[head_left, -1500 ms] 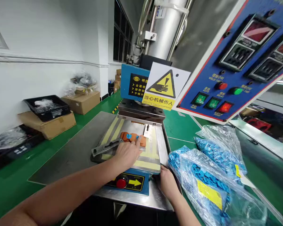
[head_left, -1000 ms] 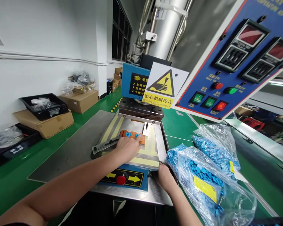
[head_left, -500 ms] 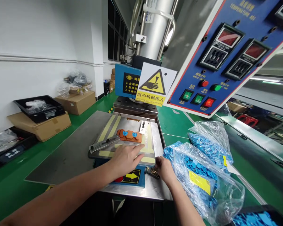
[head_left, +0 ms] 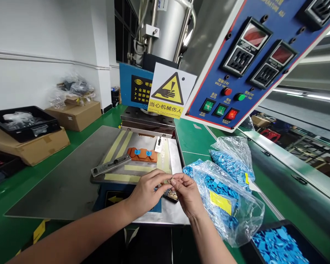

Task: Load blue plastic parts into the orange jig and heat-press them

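My left hand (head_left: 147,190) and my right hand (head_left: 187,194) meet fingertip to fingertip over the front edge of the press table, pinching a tiny metal piece (head_left: 171,180) between them. Just under them lies a small dark pile of little metal parts (head_left: 170,195). Behind the hands, on the steel sliding plate (head_left: 118,174) with yellow tape strips, sits an orange fixture (head_left: 142,154) carrying two blue pieces. A flat metal bar (head_left: 110,165) lies on the plate's left side.
The press head (head_left: 147,123) with a yellow hand-crush warning sign (head_left: 167,91) stands behind the plate. A blue control panel (head_left: 250,55) hangs upper right. Clear bags of blue parts (head_left: 222,187) lie right of my hands, a black tray of blue parts (head_left: 277,245) lower right. Cardboard boxes (head_left: 30,143) line the left wall.
My left hand left the orange fixture and drew back to the table's front edge. My right hand lifted from the small parts pile, and both now pinch a small metal piece together.
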A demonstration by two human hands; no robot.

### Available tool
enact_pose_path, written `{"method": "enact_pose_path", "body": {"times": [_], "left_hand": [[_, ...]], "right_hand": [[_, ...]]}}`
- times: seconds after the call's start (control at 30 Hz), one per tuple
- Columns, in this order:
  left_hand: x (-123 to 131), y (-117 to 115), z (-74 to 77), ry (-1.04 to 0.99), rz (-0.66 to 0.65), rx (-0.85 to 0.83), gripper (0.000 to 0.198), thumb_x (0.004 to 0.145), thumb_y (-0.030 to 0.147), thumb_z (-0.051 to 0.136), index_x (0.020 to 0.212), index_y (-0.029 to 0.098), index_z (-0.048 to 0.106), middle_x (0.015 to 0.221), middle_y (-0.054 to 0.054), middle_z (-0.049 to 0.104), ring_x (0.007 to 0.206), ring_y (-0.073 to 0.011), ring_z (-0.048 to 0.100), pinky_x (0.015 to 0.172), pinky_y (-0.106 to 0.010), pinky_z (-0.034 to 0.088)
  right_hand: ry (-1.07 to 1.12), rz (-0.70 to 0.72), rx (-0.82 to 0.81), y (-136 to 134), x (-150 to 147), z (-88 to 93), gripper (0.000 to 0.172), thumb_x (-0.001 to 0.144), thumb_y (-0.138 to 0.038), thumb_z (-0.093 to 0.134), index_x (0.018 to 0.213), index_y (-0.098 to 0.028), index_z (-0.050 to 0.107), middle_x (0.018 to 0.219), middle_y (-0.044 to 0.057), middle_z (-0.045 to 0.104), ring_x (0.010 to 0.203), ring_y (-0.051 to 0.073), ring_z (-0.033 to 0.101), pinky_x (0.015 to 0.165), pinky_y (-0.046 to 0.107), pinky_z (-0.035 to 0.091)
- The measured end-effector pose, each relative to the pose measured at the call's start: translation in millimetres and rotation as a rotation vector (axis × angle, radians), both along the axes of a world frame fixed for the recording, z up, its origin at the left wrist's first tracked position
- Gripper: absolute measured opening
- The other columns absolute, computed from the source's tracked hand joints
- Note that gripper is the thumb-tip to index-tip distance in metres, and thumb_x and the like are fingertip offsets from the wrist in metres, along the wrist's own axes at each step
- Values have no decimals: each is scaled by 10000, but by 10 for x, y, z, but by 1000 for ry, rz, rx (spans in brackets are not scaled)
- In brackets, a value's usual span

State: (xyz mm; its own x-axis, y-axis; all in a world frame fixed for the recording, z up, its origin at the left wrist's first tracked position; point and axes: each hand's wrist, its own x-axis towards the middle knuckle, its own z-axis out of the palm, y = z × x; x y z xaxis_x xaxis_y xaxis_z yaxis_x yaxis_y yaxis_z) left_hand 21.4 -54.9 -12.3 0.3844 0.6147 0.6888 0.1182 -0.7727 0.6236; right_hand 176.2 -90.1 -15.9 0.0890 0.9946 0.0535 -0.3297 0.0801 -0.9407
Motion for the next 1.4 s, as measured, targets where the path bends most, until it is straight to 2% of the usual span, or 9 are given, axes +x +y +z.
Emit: {"method": "enact_pose_path", "body": {"times": [0.17, 0.4, 0.57, 0.83, 1.03, 1.13, 1.27, 1.4], "left_hand": [[-40, -7, 7, -18, 26, 30, 178, 850, 128, 558, 945, 185, 697, 846, -57, 673, 783, -146, 643, 697, -254, 537], [-82, 35, -73, -4, 74, 56, 139, 838, 132, 575, 832, 185, 703, 813, -49, 682, 747, -144, 638, 684, -259, 527], [-116, 30, -32, 1, 55, -27, 119, 830, 137, 586, 795, 183, 690, 786, -37, 672, 734, -136, 627, 673, -245, 510], [-180, 14, 1, -27, -2, -214, 112, 812, 146, 605, 738, 185, 681, 744, -22, 669, 703, -133, 621, 623, -233, 487], [-371, 45, 4, -8, 24, -218, 73, 790, 188, 641, 737, 189, 691, 731, -19, 695, 676, -141, 636, 615, -237, 504], [-625, 154, 75, 51, 78, -149, 106, 802, 238, 626, 742, 202, 706, 758, -22, 717, 697, -155, 658, 646, -248, 526], [-978, 434, 179, 183, 223, -132, 160, 816, 286, 583, 772, 207, 716, 790, -15, 733, 718, -162, 667, 663, -247, 526], [-1081, 756, 240, 369, 272, -159, 191, 812, 275, 549, 806, 203, 725, 824, -11, 737, 707, -158, 655, 651, -242, 494]], "right_hand": [[38, -2, -58, -17, -61, -30, 170, 634, -270, 816, 741, -193, 710, 581, -36, 616, 515, 61, 494, 521, 197, 361], [-13, -23, -49, -28, -104, -35, 178, 672, -298, 790, 780, -184, 705, 547, -26, 609, 524, 86, 506, 533, 216, 367], [-13, 1, -38, -41, -122, -32, 166, 730, -312, 747, 830, -187, 704, 600, -16, 638, 547, 84, 520, 563, 214, 383], [-23, 21, -74, -58, -164, -2, 208, 728, -364, 738, 832, -186, 714, 656, 7, 657, 590, 109, 553, 565, 224, 406], [-37, -10, -83, -54, -143, -20, 183, 694, -322, 771, 815, -197, 713, 784, 30, 708, 611, 104, 554, 558, 218, 416], [-77, -25, -95, -39, -120, -42, 184, 652, -307, 803, 772, -201, 713, 736, 18, 698, 601, 108, 555, 552, 225, 418], [-119, -9, -113, -9, -131, -79, 195, 623, -313, 825, 731, -186, 724, 695, 18, 691, 597, 104, 556, 561, 226, 420], [-135, 16, -118, 1, -166, -113, 212, 640, -335, 815, 753, -176, 734, 690, 28, 695, 580, 98, 541, 566, 231, 423]]}}
